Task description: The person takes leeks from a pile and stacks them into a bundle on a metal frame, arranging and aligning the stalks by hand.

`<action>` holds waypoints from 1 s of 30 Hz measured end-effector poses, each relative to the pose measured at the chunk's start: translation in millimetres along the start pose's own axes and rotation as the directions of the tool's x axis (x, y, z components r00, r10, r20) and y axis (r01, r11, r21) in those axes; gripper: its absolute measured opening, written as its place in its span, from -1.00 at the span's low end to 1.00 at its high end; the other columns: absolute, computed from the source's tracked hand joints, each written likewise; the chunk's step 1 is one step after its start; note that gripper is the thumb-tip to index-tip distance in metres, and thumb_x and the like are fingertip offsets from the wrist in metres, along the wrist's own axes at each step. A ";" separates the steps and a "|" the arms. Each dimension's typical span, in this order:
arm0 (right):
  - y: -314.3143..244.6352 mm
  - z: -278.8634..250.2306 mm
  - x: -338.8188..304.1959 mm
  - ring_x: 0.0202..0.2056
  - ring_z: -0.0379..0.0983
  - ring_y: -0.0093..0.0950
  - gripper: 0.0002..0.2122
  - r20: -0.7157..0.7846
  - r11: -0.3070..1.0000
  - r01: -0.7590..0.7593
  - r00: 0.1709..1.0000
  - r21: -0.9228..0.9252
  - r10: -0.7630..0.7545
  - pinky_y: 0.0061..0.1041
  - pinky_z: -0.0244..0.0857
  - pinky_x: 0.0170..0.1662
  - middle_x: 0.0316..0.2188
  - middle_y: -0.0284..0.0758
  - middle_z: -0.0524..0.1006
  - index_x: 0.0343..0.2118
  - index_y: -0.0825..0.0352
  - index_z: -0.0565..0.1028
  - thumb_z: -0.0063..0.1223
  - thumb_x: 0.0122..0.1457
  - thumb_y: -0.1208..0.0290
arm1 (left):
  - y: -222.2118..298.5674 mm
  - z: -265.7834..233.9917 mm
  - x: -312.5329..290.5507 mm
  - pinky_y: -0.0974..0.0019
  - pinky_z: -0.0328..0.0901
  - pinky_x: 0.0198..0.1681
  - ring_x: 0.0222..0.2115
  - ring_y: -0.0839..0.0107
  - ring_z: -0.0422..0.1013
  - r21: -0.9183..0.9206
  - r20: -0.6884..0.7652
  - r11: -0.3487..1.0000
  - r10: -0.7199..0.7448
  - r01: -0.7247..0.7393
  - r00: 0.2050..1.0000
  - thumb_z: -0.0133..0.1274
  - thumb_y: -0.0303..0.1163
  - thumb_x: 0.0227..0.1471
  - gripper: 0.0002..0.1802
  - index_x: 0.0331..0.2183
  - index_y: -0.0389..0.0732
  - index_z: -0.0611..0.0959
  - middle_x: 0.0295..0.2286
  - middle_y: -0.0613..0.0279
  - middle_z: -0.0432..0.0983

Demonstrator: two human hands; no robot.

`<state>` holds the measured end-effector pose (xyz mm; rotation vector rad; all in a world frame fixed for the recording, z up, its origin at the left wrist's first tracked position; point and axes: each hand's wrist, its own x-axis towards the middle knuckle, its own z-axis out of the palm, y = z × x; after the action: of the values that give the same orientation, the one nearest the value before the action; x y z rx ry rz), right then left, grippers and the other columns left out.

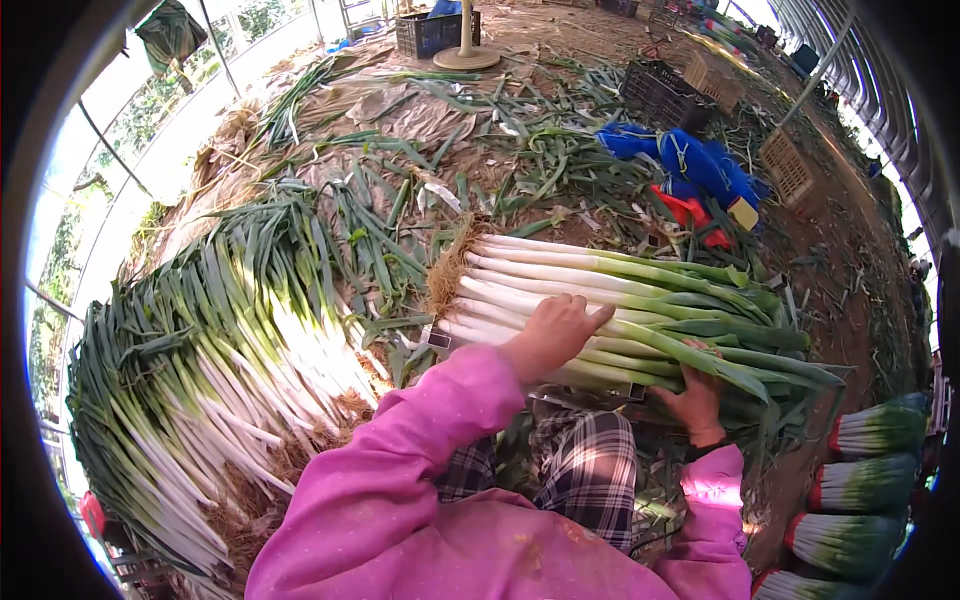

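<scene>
Two hands, one bundle, and you're right over it: the leek bundle [540, 276] lies straight ahead of your knees, its long axis running left to right across you and dipping a little toward the right. Roots [450, 270] point left, green leaves [740, 310] fan out right, and what carries the bundle underneath is mostly hidden.

Your left grip [562, 332] is laid on top, touching, around the middle of the length where white turns to pale green. That makes it the nearer hand to the root end; the bundle spreads below it and away to both sides, the roots off to its left. Clamped or merely resting? From up here you can't tell.

Over to your right grip [697, 402], down at the near edge beside the leaves. From there, the bundle lies on the far side and mainly to the left, and the leafy end is closest to this hand. Fingers bend in among the greens, thumb out to the left, but leaves cover the contact, so whether it's closed on anything you can't tell either.
</scene>
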<state>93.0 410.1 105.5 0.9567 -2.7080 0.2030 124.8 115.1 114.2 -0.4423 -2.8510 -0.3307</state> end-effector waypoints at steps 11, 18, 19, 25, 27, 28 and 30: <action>9.8 -45.4 12.0 0.00 0.31 -0.26 -0.55 0.039 0.999 -0.025 0.999 -0.041 0.027 -0.25 0.13 0.06 -0.07 -0.25 0.47 -0.13 0.29 0.49 0.23 -0.12 0.21 | -55.4 42.4 6.2 0.13 0.32 -0.40 -0.41 0.21 0.48 -0.237 -0.055 0.969 -0.085 0.070 0.995 0.07 -0.32 -0.07 -0.67 -0.16 0.09 0.58 -0.51 0.20 0.51; 10.6 -54.5 14.4 -0.17 0.33 -0.27 -0.73 -0.078 0.995 -0.007 0.997 -0.104 -0.001 -0.27 0.17 -0.07 -0.27 -0.33 0.46 -0.31 0.25 0.51 0.22 -0.14 0.36 | -59.2 56.6 11.9 0.14 0.32 -0.38 -0.43 0.19 0.47 -0.276 -0.070 0.952 -0.156 0.131 0.985 0.09 -0.27 -0.06 -0.68 -0.17 0.10 0.60 -0.50 0.21 0.51; 6.3 -51.7 15.2 -0.19 0.33 -0.26 -0.76 -0.081 0.996 -0.044 0.996 -0.074 0.038 -0.26 0.17 -0.09 -0.31 -0.33 0.45 -0.34 0.25 0.52 0.22 -0.15 0.39 | -64.2 59.7 11.8 0.14 0.32 -0.37 -0.43 0.20 0.46 -0.272 -0.094 0.951 -0.178 0.147 0.980 0.10 -0.26 -0.06 -0.69 -0.18 0.10 0.61 -0.50 0.22 0.50; 16.2 -39.1 9.5 -0.24 0.34 -0.27 -0.81 -0.216 0.990 -0.111 0.972 -0.091 0.089 -0.26 0.17 -0.12 -0.33 -0.33 0.45 -0.39 0.24 0.54 0.22 -0.14 0.41 | -56.1 47.7 7.9 0.16 0.33 -0.36 -0.37 0.23 0.44 -0.309 -0.157 0.936 -0.226 0.170 0.961 0.09 -0.26 -0.05 -0.74 -0.22 0.08 0.63 -0.48 0.27 0.47; 20.9 -35.1 14.6 -0.24 0.34 -0.28 -0.81 -0.213 0.995 -0.071 0.975 -0.069 0.055 -0.27 0.17 -0.12 -0.34 -0.34 0.45 -0.40 0.24 0.54 0.22 -0.15 0.41 | -52.5 41.4 8.1 0.16 0.33 -0.38 -0.35 0.23 0.43 -0.343 -0.219 0.925 -0.251 0.166 0.943 0.09 -0.25 -0.03 -0.75 -0.22 0.08 0.62 -0.45 0.28 0.46; 23.7 -34.6 18.6 -0.25 0.34 -0.28 -0.82 -0.215 0.999 -0.025 0.977 -0.046 0.015 -0.27 0.16 -0.13 -0.34 -0.34 0.45 -0.41 0.24 0.55 0.22 -0.15 0.41 | -51.8 38.1 9.4 0.16 0.33 -0.38 -0.35 0.23 0.43 -0.345 -0.218 0.925 -0.246 0.161 0.944 0.09 -0.25 -0.03 -0.75 -0.22 0.08 0.62 -0.45 0.28 0.46; 27.7 -37.1 29.3 -0.24 0.34 -0.29 -0.84 -0.189 0.999 -0.041 0.981 -0.033 0.034 -0.27 0.16 -0.12 -0.35 -0.35 0.45 -0.43 0.23 0.55 0.21 -0.14 0.41 | -51.8 33.0 11.5 0.14 0.33 -0.40 -0.36 0.22 0.42 -0.319 -0.305 0.929 -0.289 0.189 0.907 0.09 -0.24 -0.04 -0.74 -0.21 0.08 0.61 -0.46 0.27 0.45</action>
<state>60.9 422.1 148.2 0.8317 -2.5489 0.2376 90.9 78.5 76.5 -0.0610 -2.5134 -0.7882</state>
